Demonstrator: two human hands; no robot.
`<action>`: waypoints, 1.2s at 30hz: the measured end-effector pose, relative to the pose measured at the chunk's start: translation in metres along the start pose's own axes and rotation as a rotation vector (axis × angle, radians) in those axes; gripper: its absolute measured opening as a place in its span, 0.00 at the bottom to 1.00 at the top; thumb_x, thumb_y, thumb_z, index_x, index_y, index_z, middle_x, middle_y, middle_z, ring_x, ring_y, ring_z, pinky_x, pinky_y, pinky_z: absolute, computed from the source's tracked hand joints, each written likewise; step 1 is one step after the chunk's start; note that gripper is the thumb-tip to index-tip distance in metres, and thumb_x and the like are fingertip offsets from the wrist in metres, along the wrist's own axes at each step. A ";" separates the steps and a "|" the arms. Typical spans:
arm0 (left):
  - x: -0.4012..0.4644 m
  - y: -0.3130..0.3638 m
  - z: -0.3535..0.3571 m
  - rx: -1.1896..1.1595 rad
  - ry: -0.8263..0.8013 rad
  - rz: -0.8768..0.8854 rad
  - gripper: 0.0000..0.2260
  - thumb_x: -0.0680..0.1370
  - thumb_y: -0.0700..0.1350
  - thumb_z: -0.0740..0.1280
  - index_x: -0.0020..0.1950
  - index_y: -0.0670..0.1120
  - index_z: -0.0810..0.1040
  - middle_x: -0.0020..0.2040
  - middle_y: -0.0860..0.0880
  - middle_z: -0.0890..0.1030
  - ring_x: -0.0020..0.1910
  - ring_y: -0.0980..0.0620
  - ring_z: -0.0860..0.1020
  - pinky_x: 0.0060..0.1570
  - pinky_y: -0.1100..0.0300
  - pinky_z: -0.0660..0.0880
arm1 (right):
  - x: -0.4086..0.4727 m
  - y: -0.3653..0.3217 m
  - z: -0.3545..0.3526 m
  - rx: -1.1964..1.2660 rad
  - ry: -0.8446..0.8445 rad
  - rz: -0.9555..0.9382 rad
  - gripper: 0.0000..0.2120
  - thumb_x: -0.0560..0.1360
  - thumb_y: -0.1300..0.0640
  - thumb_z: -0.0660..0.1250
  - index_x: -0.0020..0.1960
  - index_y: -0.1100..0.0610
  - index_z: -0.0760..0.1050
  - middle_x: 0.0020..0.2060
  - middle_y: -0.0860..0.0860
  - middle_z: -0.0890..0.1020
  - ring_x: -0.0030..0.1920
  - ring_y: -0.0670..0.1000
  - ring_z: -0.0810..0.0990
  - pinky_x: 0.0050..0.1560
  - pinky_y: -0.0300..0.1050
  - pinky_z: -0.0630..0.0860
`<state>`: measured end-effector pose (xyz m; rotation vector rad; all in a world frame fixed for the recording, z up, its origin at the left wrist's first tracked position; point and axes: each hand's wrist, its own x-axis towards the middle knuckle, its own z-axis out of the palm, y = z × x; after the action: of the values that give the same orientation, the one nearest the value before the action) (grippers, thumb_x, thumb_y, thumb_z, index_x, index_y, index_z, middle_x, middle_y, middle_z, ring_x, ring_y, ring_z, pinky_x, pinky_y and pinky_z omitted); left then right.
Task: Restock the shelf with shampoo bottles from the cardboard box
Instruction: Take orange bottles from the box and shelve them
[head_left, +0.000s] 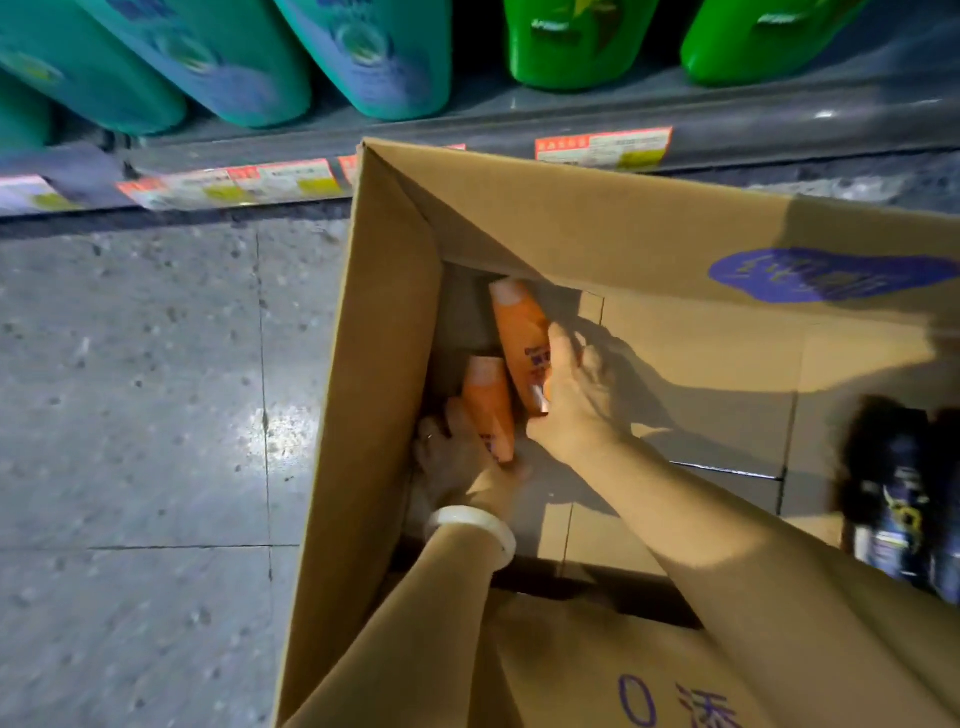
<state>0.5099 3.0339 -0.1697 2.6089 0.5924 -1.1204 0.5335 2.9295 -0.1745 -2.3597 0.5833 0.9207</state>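
Reaching into the cardboard box (384, 322), the left hand (457, 457) grips one orange bottle (488, 410) and the right hand (576, 395) another (522, 332); next, probably lifting both to the shelf (727, 111).

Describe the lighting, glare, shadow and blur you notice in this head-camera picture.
Head view: dim overall; a bright glare patch on the floor tile; hard arm shadows fall across the cardboard box bottom; the dark bottles at right are motion-blurred; wide-angle distortion tilts the teal bottles on the shelf.

Blurred dark bottles (898, 499) (labels unreadable) at right edge
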 end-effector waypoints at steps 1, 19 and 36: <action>0.002 -0.002 0.004 -0.009 -0.010 -0.001 0.43 0.66 0.58 0.73 0.72 0.53 0.49 0.71 0.44 0.60 0.70 0.41 0.61 0.64 0.45 0.66 | -0.001 0.006 -0.001 -0.025 0.002 0.009 0.48 0.69 0.58 0.72 0.75 0.48 0.41 0.73 0.58 0.54 0.71 0.62 0.58 0.64 0.56 0.68; -0.138 0.028 -0.094 -0.751 -0.089 0.260 0.34 0.68 0.44 0.75 0.68 0.53 0.59 0.49 0.57 0.74 0.51 0.53 0.75 0.51 0.56 0.73 | -0.162 0.029 -0.112 0.651 0.126 0.144 0.43 0.65 0.61 0.75 0.71 0.53 0.52 0.52 0.47 0.70 0.53 0.49 0.72 0.48 0.44 0.68; -0.534 0.098 -0.539 -1.043 0.466 0.923 0.27 0.61 0.46 0.77 0.53 0.53 0.65 0.38 0.54 0.76 0.34 0.56 0.76 0.38 0.55 0.74 | -0.538 -0.205 -0.514 0.718 0.712 -0.579 0.33 0.62 0.61 0.75 0.60 0.55 0.61 0.49 0.53 0.77 0.45 0.53 0.78 0.40 0.41 0.68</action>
<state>0.5640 3.0025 0.5921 1.7678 -0.0400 0.1196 0.5338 2.8741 0.5950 -1.9327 0.3494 -0.3704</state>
